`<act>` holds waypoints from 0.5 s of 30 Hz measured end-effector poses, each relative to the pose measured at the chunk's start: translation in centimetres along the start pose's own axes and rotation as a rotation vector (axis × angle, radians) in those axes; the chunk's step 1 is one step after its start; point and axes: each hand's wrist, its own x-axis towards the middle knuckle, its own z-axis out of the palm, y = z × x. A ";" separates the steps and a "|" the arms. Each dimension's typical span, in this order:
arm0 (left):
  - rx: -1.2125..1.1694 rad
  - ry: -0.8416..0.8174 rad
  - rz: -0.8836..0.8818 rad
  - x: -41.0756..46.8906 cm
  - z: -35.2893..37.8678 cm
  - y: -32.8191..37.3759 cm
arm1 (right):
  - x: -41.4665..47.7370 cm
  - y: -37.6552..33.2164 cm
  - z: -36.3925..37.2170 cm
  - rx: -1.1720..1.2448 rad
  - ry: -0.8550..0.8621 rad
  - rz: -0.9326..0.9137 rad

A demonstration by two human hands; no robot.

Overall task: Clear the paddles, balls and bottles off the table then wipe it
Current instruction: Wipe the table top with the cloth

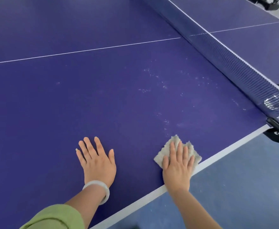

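Nearest the camera, a green sleeve (56, 217) and a pale bracelet (100, 187) lead to the left hand (96, 160). It lies palm down on the table (102, 100), fingers straight and spread, holding nothing; it appears to serve as a brace.

Beside it, the right hand (176, 167) presses a grey cloth (174, 140) flat against the surface. Its fingers are straight and slightly fanned over the fabric, not curled round it. The cloth sits just inside the white edge line (218, 153), partly overlapping it, with blue floor (234, 187) beyond.

None of the items to be cleared shows on the visible surface, so the step in hand is judged to be wiping.

Procedure for a good pass:
- Apply even palm pressure so the whole cloth contacts the surface, not only its front corner.
- Work outward into the pale specks (165, 87) scattered between cloth and net (234, 63) — this patch looks least clean.
- Overlap each stroke with the previous one.
- Draw debris toward the edge rather than pushing it under the net.
- Refold the cloth if it bunches.

Farther off, the area around the centre line (85, 51) looks largely free of marks.
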 end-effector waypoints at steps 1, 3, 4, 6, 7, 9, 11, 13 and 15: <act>-0.002 0.005 -0.005 0.0 0.0 0.0 | -1.1 -1.1 0.2 -0.007 -0.023 -0.154; -0.011 0.011 -0.010 0.0 -0.1 0.0 | -2.6 -1.8 0.4 -0.045 -0.076 -0.467; -0.011 0.014 -0.006 0.0 0.0 0.1 | -2.7 -1.5 0.0 -0.049 -0.098 -0.586; -0.007 0.025 -0.003 0.0 -0.1 0.1 | -1.4 0.4 -0.9 -0.068 -0.114 -0.752; -0.005 0.028 -0.005 0.0 -0.1 0.1 | -0.3 1.9 -1.0 -0.101 -0.104 -0.782; -0.001 0.035 -0.006 -0.1 -0.1 0.2 | 2.3 5.1 -1.0 -0.142 -0.092 -0.627; 0.004 0.031 0.000 0.0 -0.2 0.2 | 4.7 7.7 -1.3 -0.113 -0.073 -0.290; 0.007 0.027 0.008 0.0 -0.2 0.2 | 5.8 8.0 -1.6 -0.048 -0.096 0.011; 0.008 0.031 0.009 0.0 -0.1 0.2 | 5.7 5.7 -1.3 -0.018 -0.095 0.162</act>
